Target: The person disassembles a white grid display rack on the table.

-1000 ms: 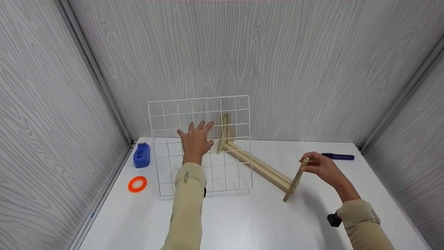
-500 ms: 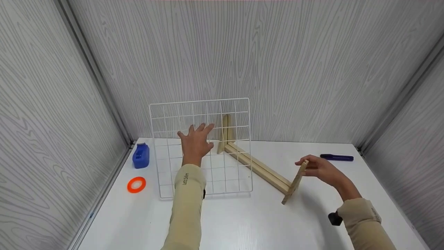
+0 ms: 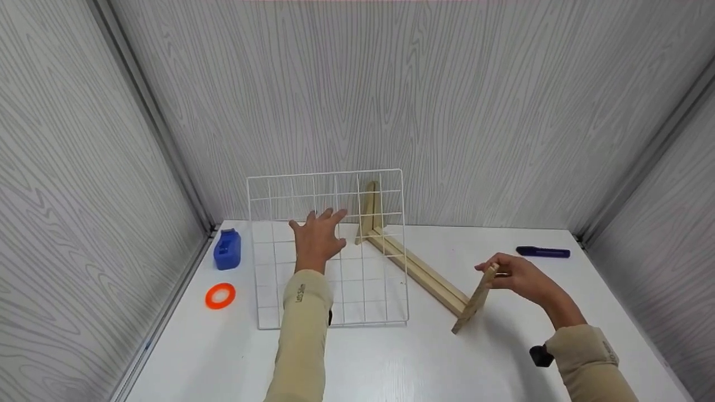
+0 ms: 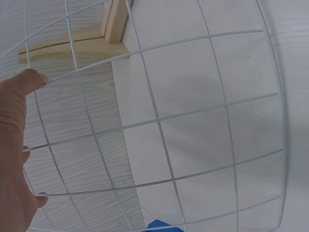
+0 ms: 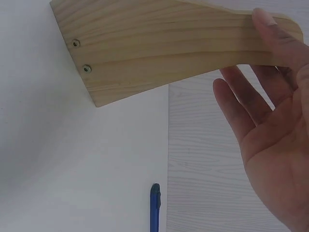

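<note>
A white wire grid panel (image 3: 324, 173) stands nearly upright left of centre in the head view. My left hand (image 3: 318, 240) grips it with spread fingers, their tips hooked at the wires, as the left wrist view shows beside the thumb (image 4: 30, 79). Behind and right of the grid lies a wooden stand (image 3: 422, 273), a grooved bar with an upright side piece at each end. My right hand (image 3: 522, 279) pinches the upper end of the near side piece. Two screws show in that wooden side piece (image 5: 159, 48) in the right wrist view.
To the left, a blue tape-dispenser-like object (image 3: 227, 254) and an orange ring (image 3: 210, 297) rest on the white table (image 3: 380, 368). A dark blue marker (image 3: 543, 252) lies at the back right. Grey wood-patterned walls (image 3: 475, 111) enclose the back and sides.
The grid has come down and slightly toward me with my left hand. The wooden stand has shifted a little: its far end right, its near end toward me, still in my right hand.
</note>
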The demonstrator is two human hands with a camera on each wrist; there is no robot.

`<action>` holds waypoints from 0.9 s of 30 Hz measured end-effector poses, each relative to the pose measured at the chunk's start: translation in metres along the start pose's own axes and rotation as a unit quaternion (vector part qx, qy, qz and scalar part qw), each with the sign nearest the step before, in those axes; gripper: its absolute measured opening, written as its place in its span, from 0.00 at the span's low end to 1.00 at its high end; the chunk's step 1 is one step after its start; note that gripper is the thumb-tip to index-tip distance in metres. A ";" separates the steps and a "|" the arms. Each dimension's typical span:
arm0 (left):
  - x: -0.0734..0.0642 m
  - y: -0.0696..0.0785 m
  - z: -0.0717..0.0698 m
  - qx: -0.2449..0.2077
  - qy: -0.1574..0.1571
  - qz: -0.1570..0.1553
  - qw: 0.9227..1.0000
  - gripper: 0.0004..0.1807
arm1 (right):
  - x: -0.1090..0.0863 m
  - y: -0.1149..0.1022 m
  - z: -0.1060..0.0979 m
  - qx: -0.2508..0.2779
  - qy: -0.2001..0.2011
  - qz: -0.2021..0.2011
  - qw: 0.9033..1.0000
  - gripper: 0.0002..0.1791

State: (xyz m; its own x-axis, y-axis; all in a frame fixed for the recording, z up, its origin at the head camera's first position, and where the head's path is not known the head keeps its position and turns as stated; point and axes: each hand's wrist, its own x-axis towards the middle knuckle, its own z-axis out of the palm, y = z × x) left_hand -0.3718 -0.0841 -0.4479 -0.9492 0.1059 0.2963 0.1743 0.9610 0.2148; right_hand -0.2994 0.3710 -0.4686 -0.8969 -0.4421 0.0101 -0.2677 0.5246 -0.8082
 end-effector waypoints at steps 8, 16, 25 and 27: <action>-0.006 0.002 0.008 0.016 -0.016 0.009 1.000 0.36 | -0.007 -0.001 0.004 0.031 -0.016 0.000 0.999 0.11; -0.005 0.006 0.011 0.021 -0.030 -0.010 0.999 0.38 | -0.016 -0.003 0.011 0.053 -0.014 -0.004 0.998 0.10; -0.005 0.006 0.014 0.022 -0.050 -0.008 0.998 0.37 | -0.025 -0.007 0.019 0.064 -0.010 -0.004 0.998 0.09; -0.004 0.006 0.014 0.022 -0.049 -0.007 0.999 0.37 | -0.027 -0.007 0.020 0.065 -0.007 -0.008 0.998 0.09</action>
State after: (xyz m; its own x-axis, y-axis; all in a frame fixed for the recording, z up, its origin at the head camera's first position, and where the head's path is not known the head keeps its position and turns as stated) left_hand -0.3706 -0.0754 -0.4607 -0.9731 0.1150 0.1996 0.1511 0.9727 0.1763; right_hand -0.2664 0.3643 -0.4748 -0.8882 -0.4592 0.0161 -0.2328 0.4193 -0.8775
